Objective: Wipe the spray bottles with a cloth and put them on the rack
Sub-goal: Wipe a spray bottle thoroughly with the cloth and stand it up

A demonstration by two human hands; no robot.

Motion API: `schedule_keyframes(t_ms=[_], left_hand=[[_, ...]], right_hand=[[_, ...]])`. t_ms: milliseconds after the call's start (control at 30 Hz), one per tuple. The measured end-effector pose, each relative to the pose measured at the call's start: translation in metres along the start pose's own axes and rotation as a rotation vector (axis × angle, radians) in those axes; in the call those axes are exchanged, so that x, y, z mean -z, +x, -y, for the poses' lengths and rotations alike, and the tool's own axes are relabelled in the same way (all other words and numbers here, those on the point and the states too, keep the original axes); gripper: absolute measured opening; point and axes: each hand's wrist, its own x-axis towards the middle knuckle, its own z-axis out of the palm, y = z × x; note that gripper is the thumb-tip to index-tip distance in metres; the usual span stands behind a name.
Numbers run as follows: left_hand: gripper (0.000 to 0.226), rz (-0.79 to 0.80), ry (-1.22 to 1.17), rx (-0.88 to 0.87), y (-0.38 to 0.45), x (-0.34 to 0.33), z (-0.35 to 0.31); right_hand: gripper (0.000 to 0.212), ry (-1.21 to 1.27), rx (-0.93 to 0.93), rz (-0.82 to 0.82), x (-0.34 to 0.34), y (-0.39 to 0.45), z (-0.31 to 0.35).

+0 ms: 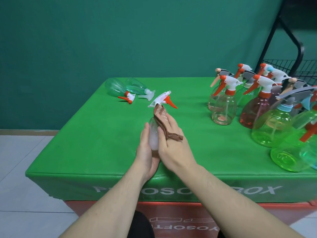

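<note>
On the far left part of the green worktop [85, 134] two clear bottles lie on their sides close together: one with an orange trigger [118, 90] and one with a white trigger [139, 89].

Near the front middle, the left hand [145, 152] holds a clear spray bottle [153, 134] from below and from the left side; its grip is curved around the bottle body, with the thumb along the left wall. The bottle points away from the person, and its white head with the orange trigger [164, 99] sticks out beyond both hands.

The right hand [173, 148] lies on the right side of the same bottle. Its fingers are rather straight and press a brown cloth [162, 121] against the bottle neck and upper body; one end of the cloth hangs out between the fingers.

On the right side, well apart from the hands, a group of upright spray bottles [257, 103] stands, clear, pink and green. Behind them is a black wire rack [291, 67].
</note>
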Motion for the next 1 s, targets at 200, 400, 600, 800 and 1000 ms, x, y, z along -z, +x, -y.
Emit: schedule_keyframes(t_ms=[200,400,600,800,1000], left_hand=[[0.111,-0.029,-0.053,-0.009,0.009,0.007,0.006],[0.11,-0.039,-0.084,-0.003,0.011,0.009,0.006],[0.106,-0.024,-0.058,0.008,0.01,0.011,0.004],[0.071,0.047,0.055,0.041,-0.001,0.001,-0.001],[0.045,0.062,0.125,0.011,-0.006,-0.006,0.0]], right_hand=[[0.061,-0.129,0.054,0.052,-0.002,-0.034,-0.011],[0.06,-0.169,0.065,0.138,0.0,-0.058,-0.017],[0.06,-0.197,0.076,0.128,0.001,-0.064,-0.017],[0.059,-0.112,0.071,0.075,0.007,-0.045,-0.012],[0.063,-0.036,0.032,0.02,0.016,-0.004,-0.005]])
